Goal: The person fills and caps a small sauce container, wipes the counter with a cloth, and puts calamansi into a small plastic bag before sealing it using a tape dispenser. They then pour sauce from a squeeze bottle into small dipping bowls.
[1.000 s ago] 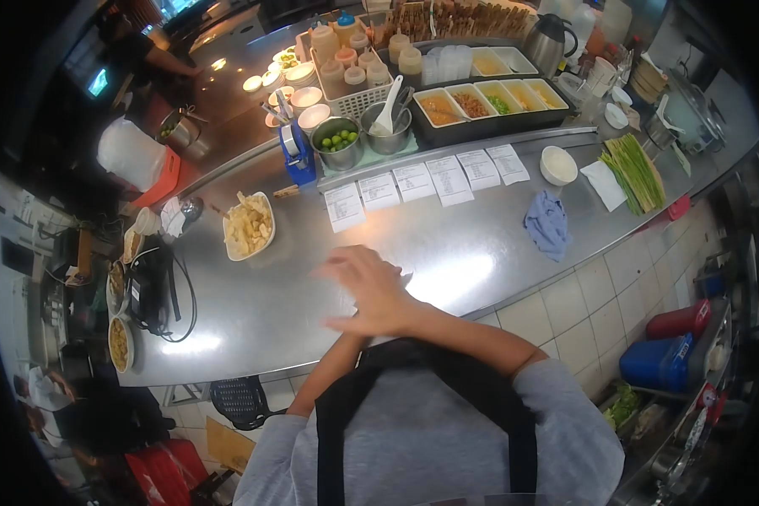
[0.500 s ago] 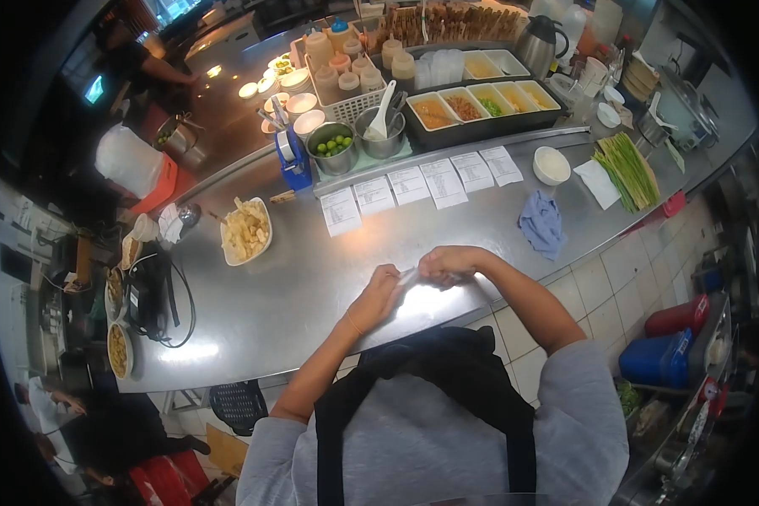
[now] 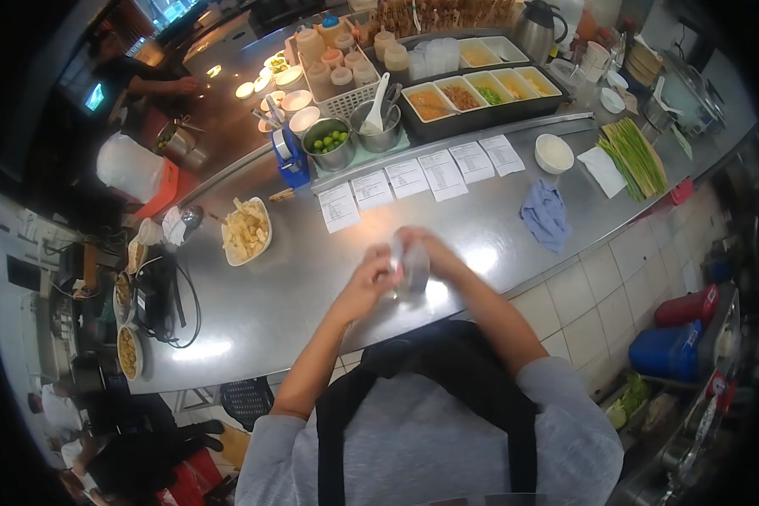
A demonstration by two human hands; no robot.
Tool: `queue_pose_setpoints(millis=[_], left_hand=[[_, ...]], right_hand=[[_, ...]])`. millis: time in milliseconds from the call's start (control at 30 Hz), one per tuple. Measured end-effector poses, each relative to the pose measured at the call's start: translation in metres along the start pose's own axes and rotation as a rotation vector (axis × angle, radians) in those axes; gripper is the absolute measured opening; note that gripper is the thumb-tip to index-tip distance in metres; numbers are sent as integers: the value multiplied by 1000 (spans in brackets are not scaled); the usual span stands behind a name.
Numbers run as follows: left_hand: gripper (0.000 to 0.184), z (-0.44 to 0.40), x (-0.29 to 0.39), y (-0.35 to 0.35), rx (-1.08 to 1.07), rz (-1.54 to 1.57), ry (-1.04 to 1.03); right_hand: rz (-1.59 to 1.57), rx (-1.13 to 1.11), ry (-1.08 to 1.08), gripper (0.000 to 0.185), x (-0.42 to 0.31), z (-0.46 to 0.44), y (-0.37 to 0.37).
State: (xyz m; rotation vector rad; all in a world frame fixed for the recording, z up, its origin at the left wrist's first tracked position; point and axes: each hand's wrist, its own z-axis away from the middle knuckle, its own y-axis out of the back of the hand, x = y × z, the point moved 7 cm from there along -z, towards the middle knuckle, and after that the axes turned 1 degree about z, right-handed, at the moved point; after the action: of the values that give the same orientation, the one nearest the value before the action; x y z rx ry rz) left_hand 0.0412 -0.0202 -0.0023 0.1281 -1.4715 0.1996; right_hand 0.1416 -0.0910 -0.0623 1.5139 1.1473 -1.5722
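A thin, translucent piece of plastic that looks like a small clear bag (image 3: 414,274) hangs between my hands above the steel counter (image 3: 304,304). My left hand (image 3: 369,282) is closed on its left edge, fingers pinched. On the upper right side, my right hand (image 3: 427,249) grips it too, smeared by motion. Several printed paper slips (image 3: 403,179) lie in a row beyond my hands. Left of them stands a white bowl of pale yellow, chunky food (image 3: 246,236). A crumpled blue cloth (image 3: 545,216) lies to the right.
Along the back are a pot of green limes (image 3: 327,145), a pot with a white ladle (image 3: 379,126), a basket of squeeze bottles (image 3: 337,76) and a black topping tray (image 3: 481,105). Green stalks (image 3: 637,156) and a white bowl (image 3: 554,153) sit right. Other people (image 3: 135,76) stand nearby.
The plastic between my hands has gone from bunched to spread and hanging. My right hand has moved left, closer to my left hand. The view has shifted slightly.
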Motion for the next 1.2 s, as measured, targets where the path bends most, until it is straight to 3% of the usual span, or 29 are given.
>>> queue_pose_setpoints(millis=[33, 100, 133, 200, 233, 300, 333, 400, 433, 500, 567, 633, 700, 767, 900, 967, 1100, 1200], left_hand=[[12, -14, 1, 3, 0, 4, 1], [16, -36, 12, 38, 342, -558, -155], [16, -41, 1, 47, 354, -559, -154], [17, -41, -34, 56, 204, -1170, -16], [17, -37, -37, 58, 213, -1173, 7], [13, -30, -23, 38, 175, -981, -188], [10, -30, -14, 35, 210, -1026, -171], [8, -34, -13, 43, 163, -998, -202], [9, -34, -12, 44, 102, -973, -243], [10, -31, -8, 47, 48, -916, -232], [13, -28, -7, 47, -2, -863, -221], [17, -21, -2, 38, 7, -737, -344], [17, -17, 0, 36, 83, -702, -428], [15, -16, -9, 39, 150, -623, -428], [16, -17, -21, 37, 248, -616, -454], [12, -16, -29, 36, 281, -568, -407], [15, -18, -36, 30, 384, -538, -306], [18, -19, -44, 37, 549, -346, -275]], right_hand=[[101, 52, 152, 19, 8, 3, -22], [14, -48, 12, 19, 25, 0, -57], [-24, -93, -61, 19, 33, 0, -75], [344, -1, 106, 14, -4, 2, -56], [608, 64, 224, 11, -12, -4, -36], [629, 132, 115, 10, -13, -15, -25], [624, 117, 113, 10, -17, -18, -31], [186, 246, -202, 11, -3, -22, -26], [191, 236, -200, 11, 6, -27, -24], [-118, 319, -347, 11, 41, -29, -17], [-82, 398, -346, 10, 46, -28, -10], [-34, 439, -335, 11, 43, -31, -14], [352, 712, 100, 10, 4, -27, -16], [156, 658, 52, 14, -3, -20, -25], [281, 546, 160, 18, 10, -5, -30], [150, 462, 76, 21, 19, -3, -33], [162, 508, -15, 17, 22, -9, -25], [-19, 595, 96, 19, 18, -16, -24]])
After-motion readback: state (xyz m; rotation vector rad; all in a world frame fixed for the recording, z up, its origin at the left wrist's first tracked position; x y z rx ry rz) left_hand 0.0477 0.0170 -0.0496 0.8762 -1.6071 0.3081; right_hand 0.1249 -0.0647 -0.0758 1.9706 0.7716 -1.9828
